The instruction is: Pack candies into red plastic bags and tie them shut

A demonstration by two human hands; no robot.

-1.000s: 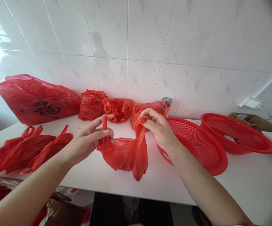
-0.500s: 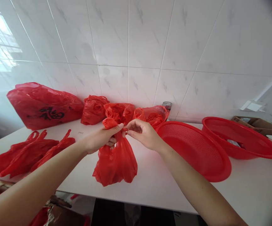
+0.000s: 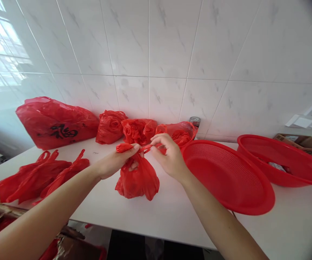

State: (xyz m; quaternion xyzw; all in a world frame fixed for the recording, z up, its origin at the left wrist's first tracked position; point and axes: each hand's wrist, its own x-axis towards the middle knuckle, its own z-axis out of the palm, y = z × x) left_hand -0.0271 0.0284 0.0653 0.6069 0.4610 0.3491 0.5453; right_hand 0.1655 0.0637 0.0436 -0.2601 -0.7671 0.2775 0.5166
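Note:
A filled red plastic bag (image 3: 138, 178) hangs gathered at its neck over the white table, its contents hidden. My left hand (image 3: 120, 157) is closed around the neck, thumb on top, with a bunched end of plastic poking out beside the thumb. Just to the right, my right hand (image 3: 166, 153) pinches a thin twisted strip of the same bag, drawn out sideways from the neck. Behind the hands, several crumpled red bags (image 3: 139, 130) stand along the wall.
Flat red bags (image 3: 34, 177) lie at the table's left, with a large red bag (image 3: 61, 126) behind them. Two red plastic baskets (image 3: 231, 180) occupy the right side, near an open cardboard box (image 3: 304, 144). A dark-lidded can (image 3: 195, 121) stands by the tiled wall (image 3: 166, 43).
My right hand has pulled the bag's strip out to the right, so a stretched length now shows between the hands. The bag has risen slightly, and the view has shifted a little.

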